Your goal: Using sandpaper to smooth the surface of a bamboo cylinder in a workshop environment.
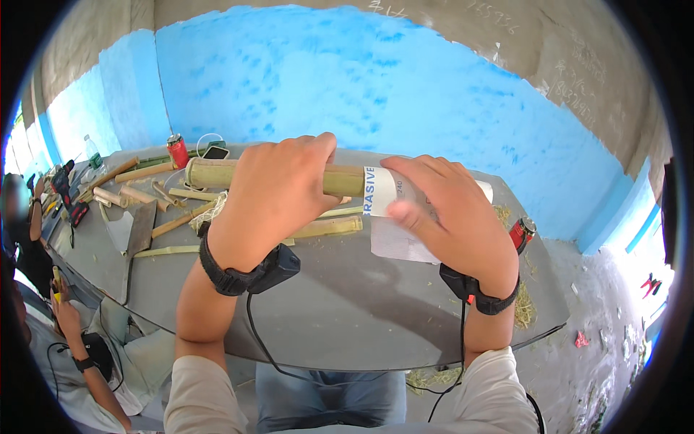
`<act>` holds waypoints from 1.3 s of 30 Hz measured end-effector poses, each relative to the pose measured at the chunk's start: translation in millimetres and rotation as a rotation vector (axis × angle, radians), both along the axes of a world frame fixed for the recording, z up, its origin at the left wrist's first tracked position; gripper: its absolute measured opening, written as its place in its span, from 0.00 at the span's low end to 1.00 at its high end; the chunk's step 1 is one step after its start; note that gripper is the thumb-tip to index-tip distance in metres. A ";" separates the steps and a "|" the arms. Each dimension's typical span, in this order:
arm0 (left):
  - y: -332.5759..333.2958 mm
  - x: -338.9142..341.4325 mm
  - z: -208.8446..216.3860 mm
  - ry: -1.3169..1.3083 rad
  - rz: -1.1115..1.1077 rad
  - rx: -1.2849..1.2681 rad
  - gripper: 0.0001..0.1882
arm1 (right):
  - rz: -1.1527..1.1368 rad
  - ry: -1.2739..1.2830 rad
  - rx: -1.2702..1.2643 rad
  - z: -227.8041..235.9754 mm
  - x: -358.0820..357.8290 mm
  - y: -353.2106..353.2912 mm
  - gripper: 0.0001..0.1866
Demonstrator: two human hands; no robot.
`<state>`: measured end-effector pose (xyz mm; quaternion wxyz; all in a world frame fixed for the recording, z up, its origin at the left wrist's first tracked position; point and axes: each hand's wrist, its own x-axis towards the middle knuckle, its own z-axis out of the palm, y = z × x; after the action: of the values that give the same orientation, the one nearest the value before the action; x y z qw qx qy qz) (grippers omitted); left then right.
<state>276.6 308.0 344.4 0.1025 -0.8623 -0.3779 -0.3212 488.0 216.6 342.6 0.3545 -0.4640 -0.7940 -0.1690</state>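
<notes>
Left hand (278,192) gripping a bamboo tube (346,179), right hand (452,213) holding sandpaper (379,192) around it, grey desk (325,318) below, bamboo pieces (146,173) and drill (65,186) at left, blue wall (303,79) behind.

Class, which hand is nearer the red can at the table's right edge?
Right. The right hand, around the sandpaper, is just left of the red can; the left hand, holding the bamboo tube, is much farther left.

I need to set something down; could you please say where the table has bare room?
The table has a bare patch between its near edge and the sandpaper. The far left is crowded with bamboo pieces and a drill; shavings litter the right edge.
</notes>
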 end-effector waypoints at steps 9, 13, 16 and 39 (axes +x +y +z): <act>1.0 -18.5 5.9 0.033 0.094 -0.005 0.14 | -0.190 -0.004 0.021 7.4 18.3 6.4 0.18; -3.5 -16.2 8.4 0.051 0.121 -0.046 0.15 | -0.235 -0.127 0.097 -2.5 7.1 11.0 0.21; 3.0 -20.4 4.9 0.057 0.096 0.012 0.15 | -0.255 -0.146 0.122 -9.2 3.0 15.9 0.23; 8.4 -27.0 5.6 0.112 0.068 -0.023 0.15 | -0.070 0.065 -0.237 -6.4 0.4 21.1 0.14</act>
<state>249.6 316.5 349.9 0.1245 -0.8667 -0.4042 -0.2646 488.4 237.7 336.2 0.3166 -0.5352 -0.7799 -0.0710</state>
